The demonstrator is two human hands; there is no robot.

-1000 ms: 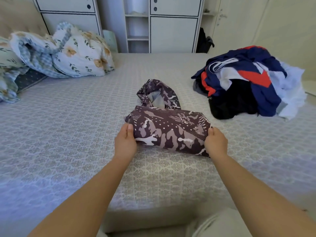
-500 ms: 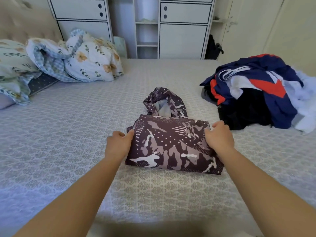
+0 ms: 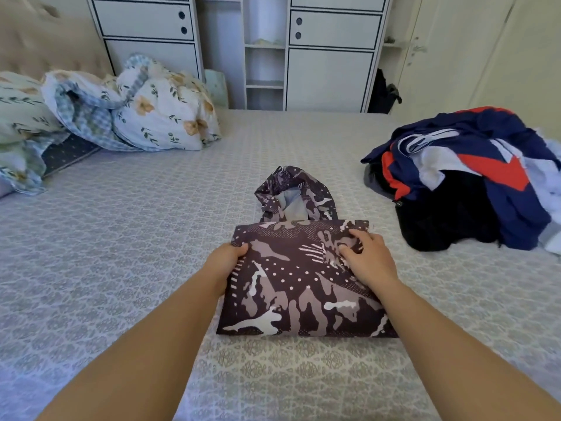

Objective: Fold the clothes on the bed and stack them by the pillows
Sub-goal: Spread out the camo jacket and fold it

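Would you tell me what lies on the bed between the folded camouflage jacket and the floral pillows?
In the head view, only bare patterned bedspread lies between the camouflage jacket and the floral pillows; no garment sits there.

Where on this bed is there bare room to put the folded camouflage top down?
A wide bare stretch of bedspread lies left of the camouflage top, reaching the floral pillows. Another bare strip runs between pillows and clothes pile, before the cabinets. It is crowded at right, where the pile sits close to the right hand.
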